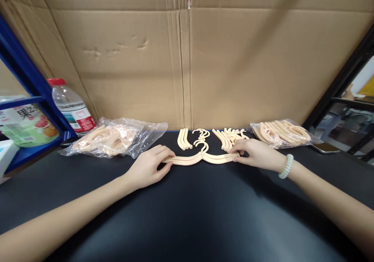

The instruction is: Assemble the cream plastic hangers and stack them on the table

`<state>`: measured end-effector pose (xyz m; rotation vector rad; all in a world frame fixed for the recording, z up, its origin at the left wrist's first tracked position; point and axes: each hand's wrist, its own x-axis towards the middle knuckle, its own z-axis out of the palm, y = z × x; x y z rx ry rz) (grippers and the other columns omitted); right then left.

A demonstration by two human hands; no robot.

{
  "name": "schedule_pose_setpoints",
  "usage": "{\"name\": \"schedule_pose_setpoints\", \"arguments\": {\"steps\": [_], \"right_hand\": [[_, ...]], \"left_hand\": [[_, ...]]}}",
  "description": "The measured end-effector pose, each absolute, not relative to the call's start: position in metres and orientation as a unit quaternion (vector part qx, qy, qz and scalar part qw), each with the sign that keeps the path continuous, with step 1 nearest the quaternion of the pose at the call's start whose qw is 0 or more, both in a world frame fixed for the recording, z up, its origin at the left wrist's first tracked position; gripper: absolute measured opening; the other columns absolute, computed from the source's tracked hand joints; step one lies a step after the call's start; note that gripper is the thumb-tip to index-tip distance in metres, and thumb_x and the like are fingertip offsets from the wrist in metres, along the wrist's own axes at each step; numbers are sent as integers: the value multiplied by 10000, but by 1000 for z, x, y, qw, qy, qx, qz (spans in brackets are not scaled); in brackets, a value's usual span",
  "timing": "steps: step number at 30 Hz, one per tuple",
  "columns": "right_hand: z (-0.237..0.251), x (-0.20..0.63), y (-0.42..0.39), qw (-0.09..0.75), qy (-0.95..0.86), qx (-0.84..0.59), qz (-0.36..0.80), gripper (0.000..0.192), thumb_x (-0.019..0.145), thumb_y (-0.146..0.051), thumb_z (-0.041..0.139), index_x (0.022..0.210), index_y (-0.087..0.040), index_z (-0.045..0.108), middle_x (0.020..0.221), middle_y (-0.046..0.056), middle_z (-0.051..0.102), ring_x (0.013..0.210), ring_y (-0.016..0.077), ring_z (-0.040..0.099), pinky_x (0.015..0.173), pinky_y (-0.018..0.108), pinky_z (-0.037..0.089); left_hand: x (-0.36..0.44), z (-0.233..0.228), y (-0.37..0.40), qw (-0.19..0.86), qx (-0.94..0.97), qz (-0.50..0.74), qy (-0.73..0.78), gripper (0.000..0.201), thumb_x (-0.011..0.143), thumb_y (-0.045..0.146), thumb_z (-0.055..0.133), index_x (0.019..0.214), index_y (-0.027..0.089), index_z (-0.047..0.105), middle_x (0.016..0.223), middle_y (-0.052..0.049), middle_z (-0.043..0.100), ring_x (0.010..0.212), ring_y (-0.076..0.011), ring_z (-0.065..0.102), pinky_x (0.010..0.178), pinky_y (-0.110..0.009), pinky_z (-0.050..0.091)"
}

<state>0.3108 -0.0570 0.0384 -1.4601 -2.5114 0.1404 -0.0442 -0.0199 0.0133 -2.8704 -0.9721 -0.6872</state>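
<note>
Holding a hanger (193, 160) flat on the table (175, 215), on the near side of loose pieces (223, 140). Was pinched at one tip by the half-closed left hand (152, 166), at the other by the similarly half-closed right hand (255, 153); single or stacked, not discernible. Could have twisted apart at the central joint (202, 156) under uneven pulling, or scattered the pieces through careless right-hand movement.

Left hand (152, 164) and right hand (255, 153) pinch what seems a hanger (191, 160).
</note>
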Motion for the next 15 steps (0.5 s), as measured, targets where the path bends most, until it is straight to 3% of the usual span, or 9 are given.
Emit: {"name": "schedule_pose_setpoints", "arguments": {"steps": [15], "right_hand": [[35,310,-58,107,-863,-493,40,203,876,-311,512,900,-197,678,861,65,683,734,196,600,683,322,455]], "left_hand": [[-44,14,-23,14,-923,-219,-316,170,839,210,489,976,197,589,941,-56,622,854,-192,584,753,-306,493]]}}
